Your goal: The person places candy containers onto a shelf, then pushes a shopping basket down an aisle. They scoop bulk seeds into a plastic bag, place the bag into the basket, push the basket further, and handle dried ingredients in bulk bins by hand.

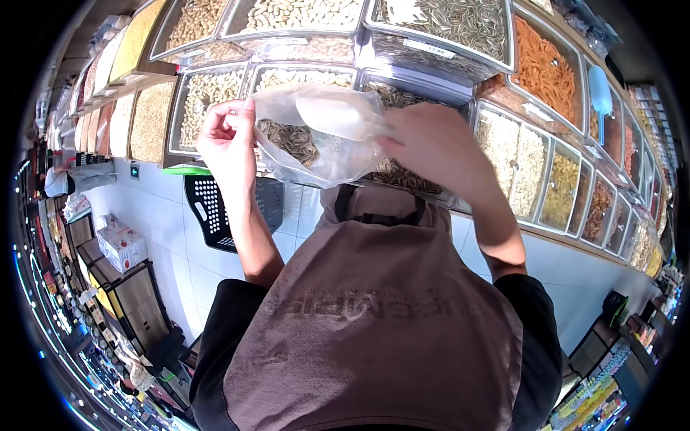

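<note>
A clear plastic bag (284,161) spans the gap between my two hands, above the front row of bins. My left hand (226,129) pinches its left rim between thumb and fingers. A white scoop (334,118) is at the bag's mouth. My right hand (431,144), slightly blurred, closes around the scoop's handle end; the handle itself is hidden. Dark striped sunflower seeds (291,141) show at the bag; I cannot tell whether all of them lie inside it. Behind and below my right hand is a bin of similar seeds (406,172).
Peanut bins (212,90) stand on the left, and another sunflower seed bin (460,29) sits higher up. To the right are orange dried strips (546,68), a blue scoop (599,100) and pale flakes (510,154). A black perforated basket (215,212) is low on the left.
</note>
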Tool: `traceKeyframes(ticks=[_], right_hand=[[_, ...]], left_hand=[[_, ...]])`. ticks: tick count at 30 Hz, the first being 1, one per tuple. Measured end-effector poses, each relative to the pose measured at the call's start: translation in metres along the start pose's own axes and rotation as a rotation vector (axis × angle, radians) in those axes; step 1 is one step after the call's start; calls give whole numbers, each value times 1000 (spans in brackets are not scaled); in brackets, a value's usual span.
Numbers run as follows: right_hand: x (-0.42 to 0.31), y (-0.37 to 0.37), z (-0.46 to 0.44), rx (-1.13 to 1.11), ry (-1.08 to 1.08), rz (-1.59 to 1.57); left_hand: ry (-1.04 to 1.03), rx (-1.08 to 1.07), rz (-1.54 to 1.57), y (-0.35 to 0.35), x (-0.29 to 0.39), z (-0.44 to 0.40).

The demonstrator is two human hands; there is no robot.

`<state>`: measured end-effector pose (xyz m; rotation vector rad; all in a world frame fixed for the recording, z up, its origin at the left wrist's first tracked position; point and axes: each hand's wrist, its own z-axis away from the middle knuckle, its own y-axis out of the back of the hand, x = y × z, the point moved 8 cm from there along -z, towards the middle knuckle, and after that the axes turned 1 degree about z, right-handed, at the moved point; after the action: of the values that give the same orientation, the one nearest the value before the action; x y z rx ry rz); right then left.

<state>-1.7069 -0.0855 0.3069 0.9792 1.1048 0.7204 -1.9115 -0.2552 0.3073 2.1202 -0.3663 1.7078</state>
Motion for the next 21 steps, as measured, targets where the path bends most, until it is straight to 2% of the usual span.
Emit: traceKeyframes(ticks=[3, 5, 7, 10, 11, 13, 15, 16, 18, 21], right_hand=[[28, 16, 21, 90, -32, -134], [56, 8, 34, -43, -190, -321], [80, -3, 50, -17, -205, -349], [135, -48, 81, -39, -529, -645], [140, -67, 81, -39, -534, -647], [164, -113, 88, -4, -766, -692], [176, -162, 82, 39, -856, -686], [181, -195, 82, 40, -864, -689], [187, -215, 78, 335, -723, -373], [177, -227, 86, 425, -857, -382]], left_hand=[[-11, 4, 8, -4, 0, -3], [1, -8, 9, -5, -1, -6], [-44, -8, 30, -3, 1, -7], [-22, 35, 0, 9, -2, -10], [-13, 50, 19, 12, -3, -10], [-41, 47, 55, 14, -3, -14], [-31, 51, 59, 16, -5, -16], [-29, 42, 59, 17, -5, -17], [-46, 33, 48, 21, -4, -19], [-38, 22, 69, 33, -10, -24]])
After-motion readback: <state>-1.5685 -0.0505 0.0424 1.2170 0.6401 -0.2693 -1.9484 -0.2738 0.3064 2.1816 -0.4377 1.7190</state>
